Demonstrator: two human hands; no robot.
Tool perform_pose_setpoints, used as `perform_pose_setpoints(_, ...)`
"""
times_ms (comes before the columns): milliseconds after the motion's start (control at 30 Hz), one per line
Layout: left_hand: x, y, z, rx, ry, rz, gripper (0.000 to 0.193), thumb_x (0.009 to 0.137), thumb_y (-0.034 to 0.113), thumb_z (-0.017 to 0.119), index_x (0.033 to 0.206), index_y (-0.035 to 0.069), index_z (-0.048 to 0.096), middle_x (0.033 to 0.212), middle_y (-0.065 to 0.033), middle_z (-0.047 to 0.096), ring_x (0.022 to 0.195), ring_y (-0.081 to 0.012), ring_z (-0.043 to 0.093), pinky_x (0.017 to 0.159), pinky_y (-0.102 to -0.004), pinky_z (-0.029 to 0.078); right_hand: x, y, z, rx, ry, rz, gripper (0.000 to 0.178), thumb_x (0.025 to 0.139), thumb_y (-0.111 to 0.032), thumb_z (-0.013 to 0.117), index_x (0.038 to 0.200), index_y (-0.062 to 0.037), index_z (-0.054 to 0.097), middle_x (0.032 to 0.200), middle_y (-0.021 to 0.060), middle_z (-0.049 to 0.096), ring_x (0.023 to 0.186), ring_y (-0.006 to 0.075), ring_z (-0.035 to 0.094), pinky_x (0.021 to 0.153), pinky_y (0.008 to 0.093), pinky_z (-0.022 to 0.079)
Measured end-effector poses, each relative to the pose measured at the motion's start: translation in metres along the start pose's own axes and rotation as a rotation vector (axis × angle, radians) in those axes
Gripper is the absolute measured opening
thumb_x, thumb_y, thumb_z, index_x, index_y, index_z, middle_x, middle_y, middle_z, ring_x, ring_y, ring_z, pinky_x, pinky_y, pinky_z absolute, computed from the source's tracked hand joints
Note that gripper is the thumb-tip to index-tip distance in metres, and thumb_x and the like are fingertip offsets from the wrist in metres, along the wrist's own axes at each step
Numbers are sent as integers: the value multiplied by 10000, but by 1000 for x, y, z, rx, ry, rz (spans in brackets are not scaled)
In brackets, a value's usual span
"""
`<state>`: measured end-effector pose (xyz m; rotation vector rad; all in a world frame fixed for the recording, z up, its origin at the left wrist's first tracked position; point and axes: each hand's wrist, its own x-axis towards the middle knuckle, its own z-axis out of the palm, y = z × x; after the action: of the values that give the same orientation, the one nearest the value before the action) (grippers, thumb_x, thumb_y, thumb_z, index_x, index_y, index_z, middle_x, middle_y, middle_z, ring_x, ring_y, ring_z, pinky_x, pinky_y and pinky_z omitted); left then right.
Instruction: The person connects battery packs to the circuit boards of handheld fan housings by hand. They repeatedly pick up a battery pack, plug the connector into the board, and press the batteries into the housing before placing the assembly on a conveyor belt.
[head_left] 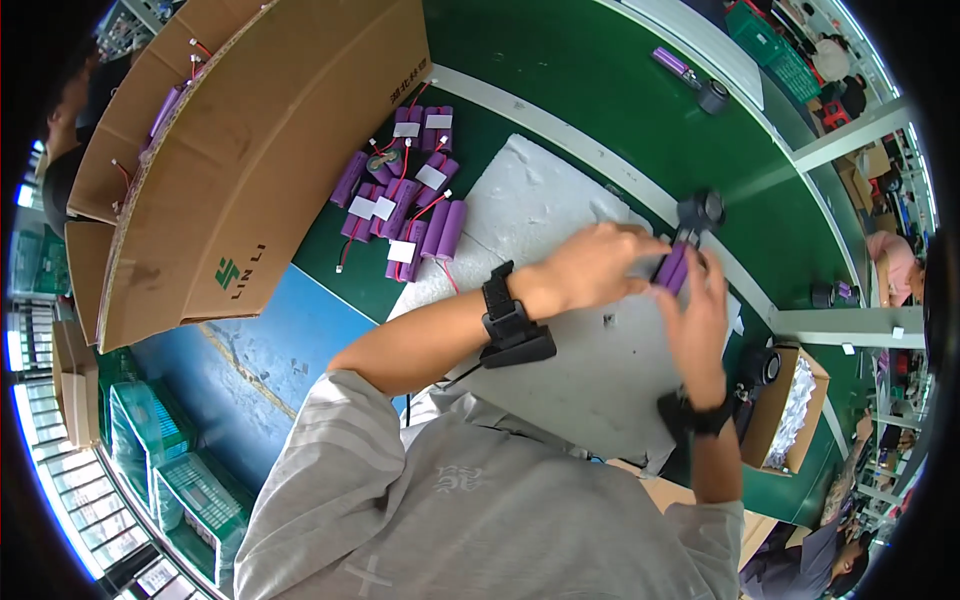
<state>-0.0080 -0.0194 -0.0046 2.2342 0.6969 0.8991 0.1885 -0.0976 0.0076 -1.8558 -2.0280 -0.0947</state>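
Observation:
A purple two-cell battery pack [674,268] is between my hands, over the far right part of a white foam board [530,200]. My left hand [598,265] reaches in from the left, its fingertips closed at the pack's upper end. From the right, my right hand [697,318] has its thumb and fingers around the pack's other side; both hands are slightly blurred. Just beyond the fingertips stands a black round-headed device [702,209]. Several more purple battery packs [397,205], with white labels and red leads, lie heaped left of the board.
A tall cardboard box [270,150] stands at the left, with packs inside. An open carton [795,410] with silvery lining sits at the right, beside a black round object [765,366]. Green crates [190,480] are at lower left. Across the green table [560,60] lies another purple pack [676,64].

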Motion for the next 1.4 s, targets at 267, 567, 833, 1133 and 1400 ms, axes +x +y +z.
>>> perform_pose_setpoints(267,-68,26,-135,600,-211,-367,449,737,-71,593,1140,111,667,1103,-131,643,1079,-347,572,912,-393,478,-9,11,-75,357,-11,260,412,882,-137,660,1275,-56,569,1272,125,574,985,227,612,782,298,509)
perform_pose_setpoints(567,-100,24,-117,572,-180,-426,412,661,-146,629,997,81,705,1329,-146,496,1164,-355,536,914,-413,494,-65,66,-101,330,48,487,361,865,-135,690,1202,-39,605,1132,86,655,782,162,626,686,264,497)
perform_pose_setpoints(833,-100,11,-129,555,-175,-285,228,744,-102,661,937,21,660,1230,-134,583,898,-302,643,750,-342,520,-110,84,-110,-110,145,629,438,840,-140,706,1254,-81,574,1051,118,648,808,264,650,717,349,522)
perform_pose_setpoints(1133,-57,32,-129,242,69,-217,44,928,8,574,951,-7,608,975,-104,695,831,-186,658,749,-301,510,-86,104,-88,-252,10,511,507,795,-109,718,1276,-99,554,1000,153,620,926,362,626,780,419,510)
perform_pose_setpoints(1400,21,36,-38,-711,-27,-56,56,998,72,487,988,29,521,1042,-131,671,862,-153,632,768,-287,498,-58,86,-120,-177,-2,509,472,781,-158,752,1217,-86,588,885,137,646,815,303,634,720,368,505)
